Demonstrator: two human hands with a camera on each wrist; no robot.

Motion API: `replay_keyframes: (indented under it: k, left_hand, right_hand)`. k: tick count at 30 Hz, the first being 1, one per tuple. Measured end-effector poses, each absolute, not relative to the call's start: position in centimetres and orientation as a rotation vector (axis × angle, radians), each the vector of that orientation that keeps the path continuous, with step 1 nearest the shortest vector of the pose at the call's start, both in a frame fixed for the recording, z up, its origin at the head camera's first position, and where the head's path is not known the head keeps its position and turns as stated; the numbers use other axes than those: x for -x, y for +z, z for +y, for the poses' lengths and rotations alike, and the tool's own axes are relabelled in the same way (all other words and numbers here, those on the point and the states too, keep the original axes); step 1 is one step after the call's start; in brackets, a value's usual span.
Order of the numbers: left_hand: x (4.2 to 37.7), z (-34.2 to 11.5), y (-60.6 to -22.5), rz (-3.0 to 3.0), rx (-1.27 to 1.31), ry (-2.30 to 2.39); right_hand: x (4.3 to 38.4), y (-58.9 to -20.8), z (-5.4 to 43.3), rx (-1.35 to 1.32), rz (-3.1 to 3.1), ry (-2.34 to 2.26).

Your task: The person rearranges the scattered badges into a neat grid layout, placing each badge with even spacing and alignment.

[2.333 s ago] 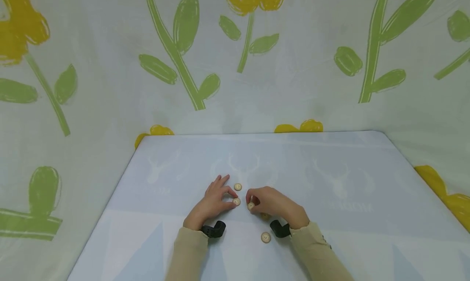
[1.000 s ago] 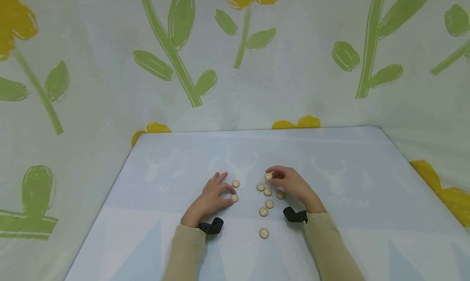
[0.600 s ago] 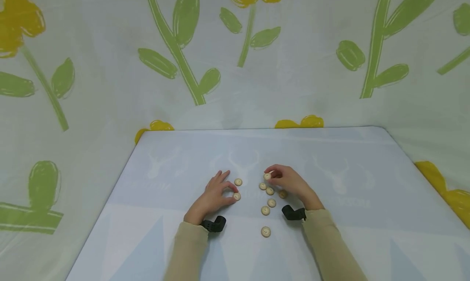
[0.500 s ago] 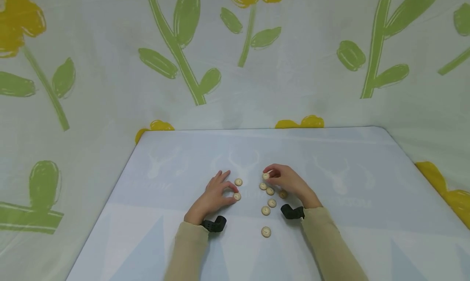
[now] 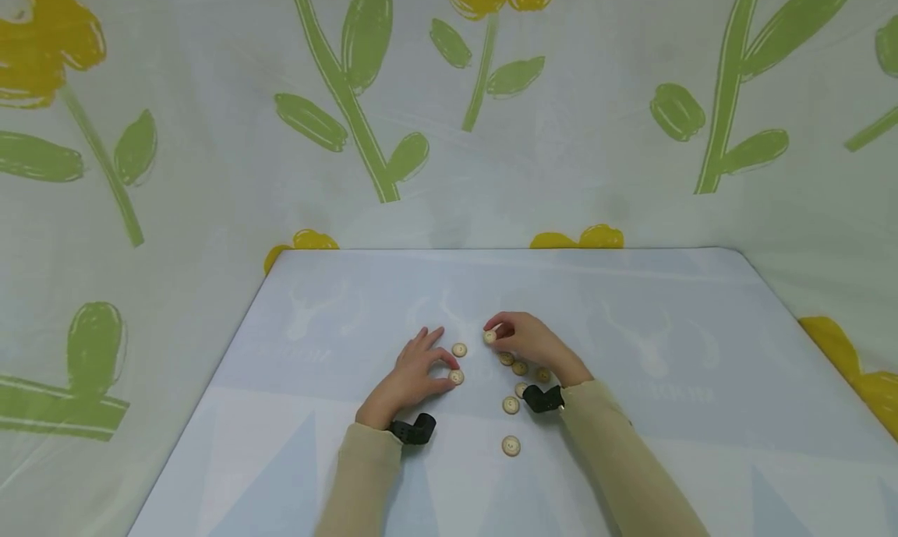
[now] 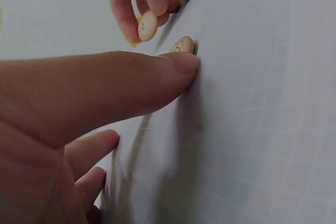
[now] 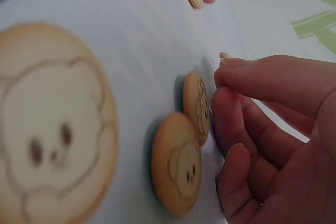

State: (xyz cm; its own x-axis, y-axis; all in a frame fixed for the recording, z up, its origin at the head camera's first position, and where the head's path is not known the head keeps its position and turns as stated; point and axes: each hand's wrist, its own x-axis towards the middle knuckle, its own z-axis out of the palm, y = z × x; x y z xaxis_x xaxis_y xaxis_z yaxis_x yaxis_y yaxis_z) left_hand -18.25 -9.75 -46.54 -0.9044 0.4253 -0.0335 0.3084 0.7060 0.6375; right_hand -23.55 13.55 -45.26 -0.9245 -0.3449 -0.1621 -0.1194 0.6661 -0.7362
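Observation:
My left hand (image 5: 410, 375) stays on the table with thumb and index finger at opposite edges of a round wooden button (image 5: 456, 376), pinching it against the surface; the other fingers spread away. The left wrist view shows the thumb covering part of this button (image 6: 182, 45). Just beyond it lies another button (image 5: 459, 350). To the right, my right hand (image 5: 529, 342) pinches a pale button (image 5: 489, 337) between thumb and fingers, held up off the table in the left wrist view. Beneath that hand lie several more buttons (image 7: 177, 164), printed with a bear face.
Nearer me are a button (image 5: 510, 405) and, closer still, another button (image 5: 511, 446). The right wrist camera (image 5: 542, 398) partly covers one more. A flower-patterned cloth (image 5: 561, 155) hangs behind the pale table (image 5: 337, 295).
My right hand first went away to the right, uncovering several buttons, and now comes back left with a pinched button, nearer the left-hand pair. My left hand keeps its place and pinch.

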Motion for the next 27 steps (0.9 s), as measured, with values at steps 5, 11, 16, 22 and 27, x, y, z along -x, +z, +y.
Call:
replay_keyframes:
  k: [5, 11, 16, 22, 27]
  left_hand:
    - [18.3, -9.8, -46.5, 2.738, -0.600, 0.981]
    - [18.3, -9.8, -46.5, 2.733, -0.593, 0.980]
    - [18.2, -9.8, -46.5, 2.732, -0.584, 0.972]
    - [18.2, -9.8, -46.6, 2.735, -0.597, 0.972]
    - [18.1, -9.8, -46.5, 2.732, -0.599, 0.982]
  right_hand:
    - [24.2, -45.2, 12.5, 0.410, 2.597, -1.095]
    - [24.8, -45.1, 11.4, 0.377, 2.601, -1.058]
    - [25.1, -45.1, 10.7, 0.391, 2.603, -1.061]
    - [25.6, -45.4, 10.1, 0.407, 2.626, -1.043]
    - [25.9, -45.4, 9.6, 0.408, 2.637, -1.033]
